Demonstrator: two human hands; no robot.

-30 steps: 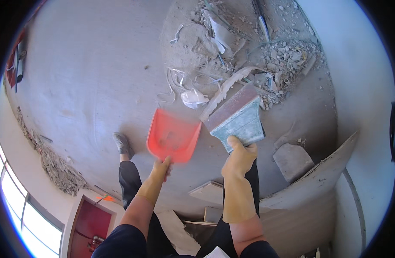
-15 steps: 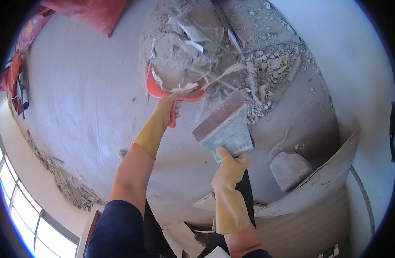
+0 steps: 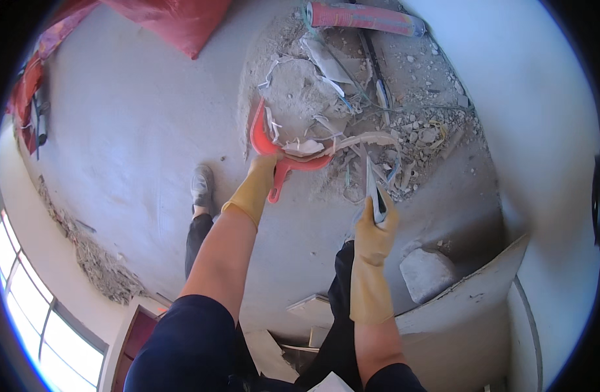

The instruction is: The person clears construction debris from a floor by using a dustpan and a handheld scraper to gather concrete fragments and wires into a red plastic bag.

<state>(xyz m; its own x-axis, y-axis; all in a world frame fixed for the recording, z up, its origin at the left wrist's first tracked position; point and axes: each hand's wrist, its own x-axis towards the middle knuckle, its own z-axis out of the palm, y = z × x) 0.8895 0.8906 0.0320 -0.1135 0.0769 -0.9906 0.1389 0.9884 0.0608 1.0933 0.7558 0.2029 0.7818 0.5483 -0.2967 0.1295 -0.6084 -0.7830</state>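
My left hand (image 3: pixel 257 179), in a yellow rubber glove, is closed at the back rim of a red dustpan (image 3: pixel 262 136); the dustpan's handle shows beside it, not covered by the fingers. Grey dust, pale scraps and part of a long pale strip (image 3: pixel 372 138) lie in or across the pan. My right hand (image 3: pixel 376 228), gloved alike, grips a flat blue-grey, wedge-shaped tool (image 3: pixel 370 176), now edge-on and upright, its tip by the strip. My fingers hide its lower part. Ahead spreads a rubble heap (image 3: pixel 417 137) with white scraps, cords and a dark pipe.
A pink tube-shaped roll (image 3: pixel 365 18) lies behind the heap. Red sacks (image 3: pixel 176 23) are at the far left. On the right are a pale block (image 3: pixel 427 274), a leaning board (image 3: pixel 463 307) and the wall (image 3: pixel 535 144). My shoe (image 3: pixel 202 186) is left of the dustpan.
The tool in my right hand has turned from broad face to edge-on and moved forward toward the strip. My left hand has shifted off the handle to the dustpan's rim. The view has shifted too.
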